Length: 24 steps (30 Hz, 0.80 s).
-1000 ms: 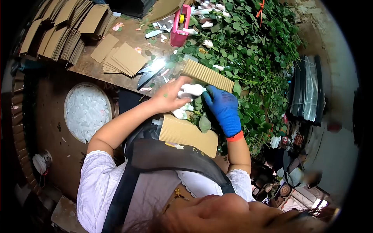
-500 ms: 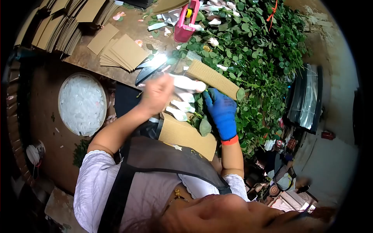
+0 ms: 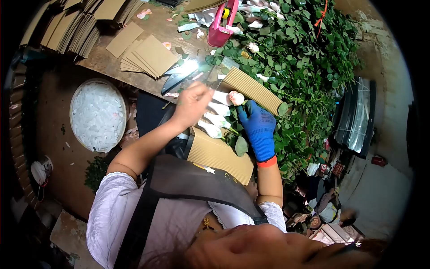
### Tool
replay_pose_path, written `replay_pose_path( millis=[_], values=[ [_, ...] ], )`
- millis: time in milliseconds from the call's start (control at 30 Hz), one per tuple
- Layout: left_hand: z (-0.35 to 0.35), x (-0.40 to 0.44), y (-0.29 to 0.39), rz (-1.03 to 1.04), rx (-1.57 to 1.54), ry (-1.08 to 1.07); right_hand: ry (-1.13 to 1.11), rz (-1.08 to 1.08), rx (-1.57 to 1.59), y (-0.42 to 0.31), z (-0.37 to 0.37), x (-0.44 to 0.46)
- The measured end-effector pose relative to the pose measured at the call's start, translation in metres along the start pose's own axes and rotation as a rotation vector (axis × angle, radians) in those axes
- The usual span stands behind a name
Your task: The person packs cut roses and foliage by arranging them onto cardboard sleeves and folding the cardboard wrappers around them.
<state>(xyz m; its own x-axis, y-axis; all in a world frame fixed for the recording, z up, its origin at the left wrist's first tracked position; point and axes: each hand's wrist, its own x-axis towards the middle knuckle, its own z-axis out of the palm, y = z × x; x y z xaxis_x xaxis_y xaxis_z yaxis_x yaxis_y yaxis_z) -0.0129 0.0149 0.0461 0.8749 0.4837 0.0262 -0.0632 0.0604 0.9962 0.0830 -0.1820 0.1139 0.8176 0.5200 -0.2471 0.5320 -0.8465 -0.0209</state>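
My left hand (image 3: 193, 102), bare, is closed, its fingertips pinched together beside the white sleeves. What the fingers hold, if anything, I cannot make out. My right hand (image 3: 259, 122) wears a blue knit glove with an orange cuff. Its thumb and fingers close at the stem just below a pale pink rose (image 3: 236, 98); the stem itself is mostly hidden. Left of the bloom lies a white sleeve (image 3: 221, 97). Several sleeved flower heads (image 3: 210, 129) lie in a row below it, above the corrugated cardboard (image 3: 219, 157) near my apron.
Leafy rose stems (image 3: 304, 85) pile up on the right. A pink tape dispenser (image 3: 219, 33) stands at the back, with cardboard pieces (image 3: 152, 56) and a dark blade-like tool (image 3: 172, 83) to its left. A round tub (image 3: 97, 145) of white pieces sits at left; another corrugated strip (image 3: 255, 92) lies beyond my glove.
My left hand, blurred before, is now sharper and slightly farther right within the view. The pink bloom shows more plainly beside my glove. My right hand stays close to the flower; the whole view shifts slightly.
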Motion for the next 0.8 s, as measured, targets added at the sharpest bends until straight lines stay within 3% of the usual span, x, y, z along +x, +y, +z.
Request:
replay_pose_path(
  millis=[67,100,200,233,333,367,467,500,533,600,633,733,800],
  values=[
    [-0.016,0.004,0.003,-0.028,-0.146,0.186,-0.014,0.029,0.154,0.004,0.003,-0.001],
    [-0.032,0.016,0.008,0.228,-0.008,0.187,-0.021,0.046,0.234,0.007,0.004,-0.002],
    [-0.049,0.009,0.010,-0.068,0.066,-0.216,-0.184,0.001,0.494,0.018,-0.004,-0.004],
    [-0.041,0.007,0.007,-0.208,0.244,-0.234,-0.189,0.001,0.468,0.018,-0.001,-0.004],
    [-0.019,0.002,0.025,-0.061,0.481,-0.296,-0.081,-0.012,0.256,0.008,0.007,-0.006],
    [-0.017,0.006,0.019,0.001,0.475,-0.418,-0.101,-0.002,0.161,0.001,0.001,-0.007],
    [-0.015,-0.004,0.012,0.018,0.368,-0.367,-0.023,-0.035,0.148,-0.001,0.004,-0.011],
    [-0.016,-0.008,0.000,-0.037,0.244,-0.318,-0.037,-0.019,0.127,-0.002,0.002,-0.010],
    [-0.013,-0.015,-0.006,-0.147,-0.141,-0.175,-0.054,-0.013,0.142,-0.001,0.001,-0.010],
    [-0.042,-0.001,0.017,-0.247,-0.144,-0.071,-0.088,0.002,0.179,0.001,0.001,-0.009],
    [-0.045,0.004,0.025,-0.079,-0.065,-0.046,-0.153,0.012,0.246,0.008,0.002,-0.007],
    [-0.051,-0.006,0.023,-0.161,0.357,-0.306,-0.302,-0.069,0.405,0.009,-0.021,-0.008],
    [-0.038,-0.008,0.045,-0.173,0.602,-0.480,-0.220,-0.117,0.287,-0.001,-0.023,-0.014]
  ],
)
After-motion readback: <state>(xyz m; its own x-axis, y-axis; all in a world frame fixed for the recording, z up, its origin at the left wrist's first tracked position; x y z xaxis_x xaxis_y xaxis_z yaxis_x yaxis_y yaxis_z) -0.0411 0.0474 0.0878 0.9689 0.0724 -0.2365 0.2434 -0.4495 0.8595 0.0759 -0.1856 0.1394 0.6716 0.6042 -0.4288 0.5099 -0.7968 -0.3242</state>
